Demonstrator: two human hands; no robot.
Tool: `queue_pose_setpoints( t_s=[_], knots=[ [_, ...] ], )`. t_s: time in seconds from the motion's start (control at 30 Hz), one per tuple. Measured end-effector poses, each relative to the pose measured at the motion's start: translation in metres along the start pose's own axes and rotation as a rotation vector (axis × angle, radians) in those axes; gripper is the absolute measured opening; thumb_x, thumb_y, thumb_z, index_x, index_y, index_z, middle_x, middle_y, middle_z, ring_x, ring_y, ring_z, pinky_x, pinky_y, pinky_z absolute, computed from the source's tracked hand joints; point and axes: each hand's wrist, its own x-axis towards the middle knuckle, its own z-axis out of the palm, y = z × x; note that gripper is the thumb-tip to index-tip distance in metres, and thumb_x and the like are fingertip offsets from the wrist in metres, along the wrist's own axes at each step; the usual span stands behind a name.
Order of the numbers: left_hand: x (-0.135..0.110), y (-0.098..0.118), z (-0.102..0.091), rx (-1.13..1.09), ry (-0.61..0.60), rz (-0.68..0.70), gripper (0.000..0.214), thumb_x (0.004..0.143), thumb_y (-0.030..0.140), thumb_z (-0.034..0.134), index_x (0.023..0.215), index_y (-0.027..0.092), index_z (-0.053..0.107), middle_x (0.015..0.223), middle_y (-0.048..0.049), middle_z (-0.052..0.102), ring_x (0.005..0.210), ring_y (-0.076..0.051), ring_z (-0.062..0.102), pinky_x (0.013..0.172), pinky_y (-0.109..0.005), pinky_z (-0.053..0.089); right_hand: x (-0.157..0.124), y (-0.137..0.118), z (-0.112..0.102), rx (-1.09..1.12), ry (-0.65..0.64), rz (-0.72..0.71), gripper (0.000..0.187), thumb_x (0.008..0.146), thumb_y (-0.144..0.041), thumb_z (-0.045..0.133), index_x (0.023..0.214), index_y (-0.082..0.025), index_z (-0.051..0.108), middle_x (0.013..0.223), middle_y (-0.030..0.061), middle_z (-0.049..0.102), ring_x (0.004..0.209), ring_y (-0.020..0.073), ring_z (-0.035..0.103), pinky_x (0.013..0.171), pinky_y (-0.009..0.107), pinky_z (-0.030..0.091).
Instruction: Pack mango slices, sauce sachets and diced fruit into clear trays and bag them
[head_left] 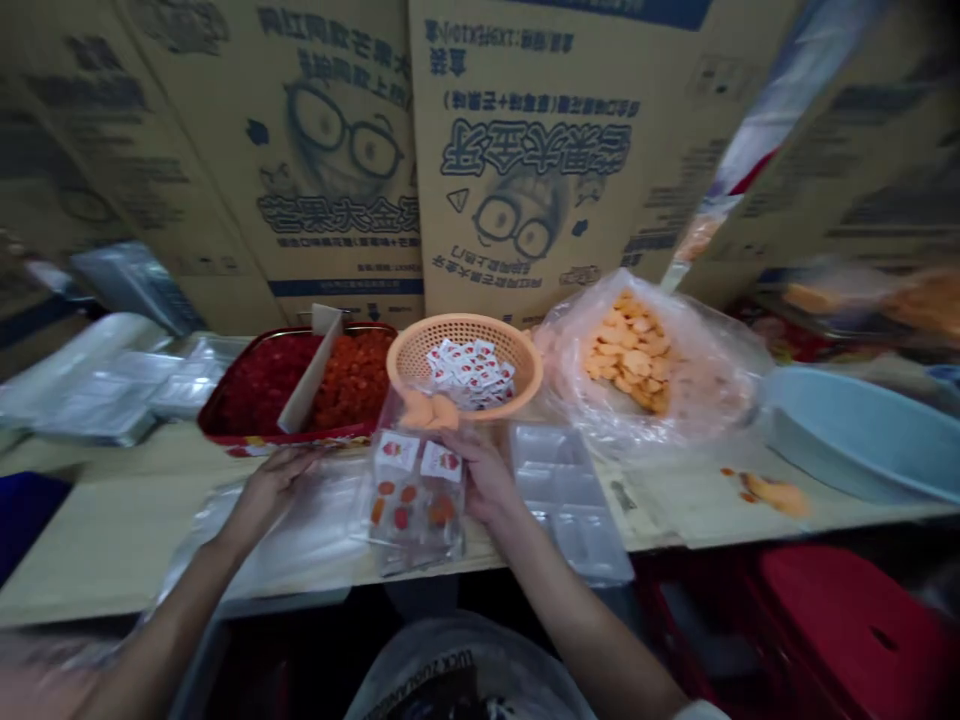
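Observation:
My right hand (487,475) grips the right edge of a clear plastic compartment tray (416,545). Orange chip-like pieces (429,410) sit at its far end, two printed white sachets (397,450) lie in the middle, and small red and orange pieces (401,518) fill nearer compartments. My left hand (285,475) is just in front of a red tin (225,440), its fingers stretched out and somewhat blurred, above clear plastic packaging (315,525). The tin has dark red pieces on one side of a cardboard divider (311,370) and orange-red pieces on the other.
Behind the tray stands an orange basket (401,350) of sachets. A plastic bag (709,390) of orange chips and a blue basin (847,430) are to the right. Another clear tray (570,510) lies beside my right forearm. Cardboard boxes (525,280) wall the back; a red stool (847,610) is below.

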Motion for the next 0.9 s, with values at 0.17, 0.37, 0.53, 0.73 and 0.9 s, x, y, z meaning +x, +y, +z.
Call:
queue_pose_setpoints(
  t_s=[0.17,0.37,0.53,0.73,0.9],
  knots=[
    [0.000,0.026,-0.019,-0.132,0.025,-0.213,0.023,0.078,0.039,0.051,0.079,0.020,0.064,0.078,-0.0041,0.066,0.074,-0.018,0.060,0.071,-0.028,0.045,0.004,-0.010,-0.001,0.023,0.049,-0.080,0.017,0.061,-0.018,0.072,0.077,-0.014,0.066,0.071,0.0015,0.071,0.060,0.0135,0.064,0.060,0.024,0.053],
    [0.002,0.050,-0.053,-0.223,0.087,-0.326,0.026,0.073,0.039,0.059,0.086,0.017,0.063,0.076,-0.0022,0.064,0.071,-0.015,0.057,0.065,-0.024,0.042,0.014,-0.023,0.014,0.163,0.199,-0.266,0.017,0.068,-0.016,0.066,0.084,-0.015,0.065,0.079,0.0007,0.071,0.068,0.0130,0.065,0.067,0.026,0.055],
    [-0.001,0.083,-0.078,-0.500,0.077,-0.492,0.033,0.076,0.047,0.053,0.070,0.015,0.061,0.068,-0.0021,0.063,0.069,-0.016,0.056,0.067,-0.026,0.042,0.014,-0.032,0.041,0.220,0.185,-0.312,0.018,0.074,-0.017,0.061,0.092,-0.016,0.064,0.083,0.0009,0.070,0.072,0.0133,0.065,0.073,0.028,0.055],
    [-0.014,0.113,-0.076,-0.813,0.262,-0.660,0.032,0.055,0.039,0.075,0.064,0.015,0.057,0.060,-0.0002,0.062,0.060,-0.013,0.056,0.060,-0.023,0.041,0.019,-0.032,0.068,0.220,0.091,-0.338,0.018,0.076,-0.025,0.060,0.093,-0.018,0.063,0.084,0.0005,0.070,0.077,0.0162,0.066,0.075,0.035,0.055],
    [-0.026,0.122,-0.062,-0.781,0.342,-0.684,0.032,0.049,0.031,0.079,0.061,0.015,0.056,0.055,0.0034,0.056,0.052,-0.007,0.047,0.051,-0.019,0.035,0.025,-0.024,0.091,0.200,-0.028,-0.358,0.026,0.078,-0.032,0.058,0.100,-0.019,0.061,0.090,0.0019,0.069,0.085,0.0174,0.064,0.081,0.038,0.052]
  ],
)
